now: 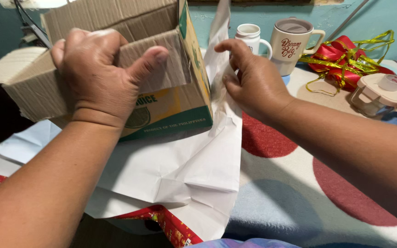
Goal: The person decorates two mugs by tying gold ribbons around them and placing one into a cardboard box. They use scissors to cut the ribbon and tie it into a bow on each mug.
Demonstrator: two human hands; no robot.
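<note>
Gripping a flap of the cardboard box (161, 98) in the upper left of the frame, the left hand (99, 76) is curling its fingers over the flap's edge with the thumb pressing on the face. The right hand (253, 80), at upper centre, is pinching the white wrapping paper (184, 170) up against the box's side. That paper is spreading beneath the box, its red patterned side (175, 229) showing at the bottom. Everything is sitting on a blanket (299, 193) with red dots. Two mugs (290, 43), red and gold ribbon (345, 57) and a lidded container (382, 92) are standing at upper right.
</note>
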